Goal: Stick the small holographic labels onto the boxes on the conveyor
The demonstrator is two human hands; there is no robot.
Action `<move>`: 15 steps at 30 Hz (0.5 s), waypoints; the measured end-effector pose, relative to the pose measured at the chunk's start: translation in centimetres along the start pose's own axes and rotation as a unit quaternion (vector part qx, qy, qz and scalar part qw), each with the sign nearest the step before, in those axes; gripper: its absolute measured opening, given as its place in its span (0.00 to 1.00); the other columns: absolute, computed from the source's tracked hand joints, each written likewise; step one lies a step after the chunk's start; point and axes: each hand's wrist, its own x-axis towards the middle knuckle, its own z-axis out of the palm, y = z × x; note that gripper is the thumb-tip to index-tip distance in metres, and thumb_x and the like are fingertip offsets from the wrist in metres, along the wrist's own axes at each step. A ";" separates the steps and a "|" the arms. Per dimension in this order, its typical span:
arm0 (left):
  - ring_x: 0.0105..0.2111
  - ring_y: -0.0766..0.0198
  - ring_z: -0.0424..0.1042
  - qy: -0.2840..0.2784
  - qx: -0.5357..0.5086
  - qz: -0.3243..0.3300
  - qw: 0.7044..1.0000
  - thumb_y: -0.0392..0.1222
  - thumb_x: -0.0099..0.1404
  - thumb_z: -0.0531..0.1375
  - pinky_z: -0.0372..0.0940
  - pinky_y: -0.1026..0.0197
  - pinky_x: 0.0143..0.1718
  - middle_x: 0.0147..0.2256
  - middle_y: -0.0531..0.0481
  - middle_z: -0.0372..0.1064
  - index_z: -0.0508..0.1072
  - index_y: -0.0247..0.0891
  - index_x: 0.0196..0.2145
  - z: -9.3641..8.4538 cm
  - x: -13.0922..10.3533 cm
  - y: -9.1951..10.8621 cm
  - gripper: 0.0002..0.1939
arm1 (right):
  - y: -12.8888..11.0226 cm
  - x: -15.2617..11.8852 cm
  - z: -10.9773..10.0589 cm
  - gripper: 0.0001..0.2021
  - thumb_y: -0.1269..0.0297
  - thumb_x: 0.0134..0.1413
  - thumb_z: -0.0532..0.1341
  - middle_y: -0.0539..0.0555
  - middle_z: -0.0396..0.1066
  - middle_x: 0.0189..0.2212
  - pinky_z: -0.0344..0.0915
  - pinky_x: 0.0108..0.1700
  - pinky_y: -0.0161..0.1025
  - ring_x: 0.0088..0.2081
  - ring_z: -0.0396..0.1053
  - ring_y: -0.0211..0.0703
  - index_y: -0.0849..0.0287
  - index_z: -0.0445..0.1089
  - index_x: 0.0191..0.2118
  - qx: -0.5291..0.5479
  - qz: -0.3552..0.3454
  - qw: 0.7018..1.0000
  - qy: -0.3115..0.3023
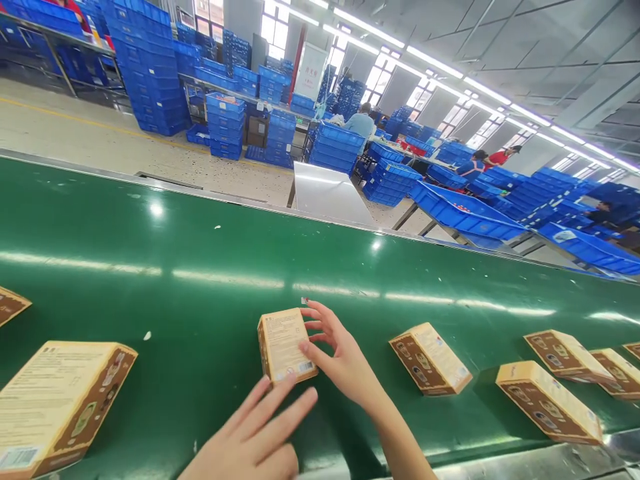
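Observation:
A small cream and brown cardboard box (285, 343) rests on the green conveyor belt, its printed face with a barcode turned up. My right hand (340, 353) is at the box's right side, thumb over the printed face and fingers curved along the edge. A tiny whitish sticker-like piece (304, 301) shows at its index fingertip. Below the box, my left hand (255, 433) has its fingers spread, the tips at or close to the lower edge; whether they touch cannot be made out.
A larger-looking matching box (60, 400) lies nearer at left. To the right are another box (430, 360), a further box (550, 403) and several more. Beyond the green belt (200, 220) stand a metal table (327, 193), stacked blue crates (145, 67) and people working.

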 end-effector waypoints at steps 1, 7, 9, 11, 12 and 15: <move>0.59 0.51 0.70 0.014 0.035 -0.009 0.999 0.35 0.68 0.59 0.67 0.56 0.60 0.61 0.46 0.68 0.70 0.41 0.30 0.2 -0.1 -0.4 0.07 | -0.2 -0.1 0.1 0.25 0.59 0.53 0.67 0.58 0.72 0.55 0.71 0.51 0.47 0.51 0.72 0.48 0.52 0.67 0.57 0.014 0.011 1.000 0.018; 0.57 0.49 0.71 0.027 0.057 -0.051 0.997 0.31 0.65 0.56 0.74 0.59 0.52 0.59 0.41 0.69 0.70 0.40 0.28 2.2 -0.1 -0.2 0.09 | -1.2 -1.6 0.8 0.19 0.45 0.47 0.69 0.60 0.76 0.49 0.70 0.41 0.40 0.43 0.74 0.49 0.58 0.73 0.29 0.095 0.112 0.978 0.149; 0.57 0.51 0.71 0.040 0.057 -0.048 0.996 0.32 0.66 0.57 0.73 0.60 0.52 0.59 0.42 0.70 0.71 0.40 0.29 2.7 0.2 0.2 0.09 | -1.1 -1.9 1.4 0.21 0.43 0.44 0.70 0.60 0.77 0.48 0.69 0.37 0.38 0.39 0.73 0.47 0.59 0.74 0.28 0.108 0.124 0.967 0.193; 0.58 0.53 0.71 0.050 0.052 -0.053 0.996 0.33 0.66 0.58 0.72 0.61 0.53 0.59 0.44 0.71 0.72 0.40 0.29 3.2 0.7 0.5 0.08 | -0.7 -2.1 1.8 0.22 0.43 0.40 0.72 0.60 0.77 0.47 0.68 0.35 0.37 0.37 0.72 0.45 0.59 0.74 0.27 0.121 0.130 0.956 0.235; 0.58 0.53 0.71 0.053 0.047 -0.056 0.996 0.33 0.66 0.59 0.72 0.61 0.53 0.59 0.45 0.71 0.72 0.40 0.29 3.4 0.9 0.6 0.08 | -0.5 -2.2 2.0 0.22 0.43 0.39 0.72 0.60 0.76 0.47 0.68 0.34 0.36 0.36 0.72 0.44 0.59 0.74 0.27 0.127 0.132 0.950 0.252; 0.58 0.53 0.71 0.066 0.037 -0.065 0.995 0.35 0.66 0.59 0.73 0.60 0.52 0.59 0.45 0.70 0.71 0.40 0.25 4.0 1.4 0.8 0.11 | 0.0 -2.4 2.2 0.22 0.43 0.39 0.72 0.60 0.75 0.49 0.68 0.32 0.37 0.35 0.72 0.44 0.59 0.74 0.28 0.139 0.135 0.939 0.284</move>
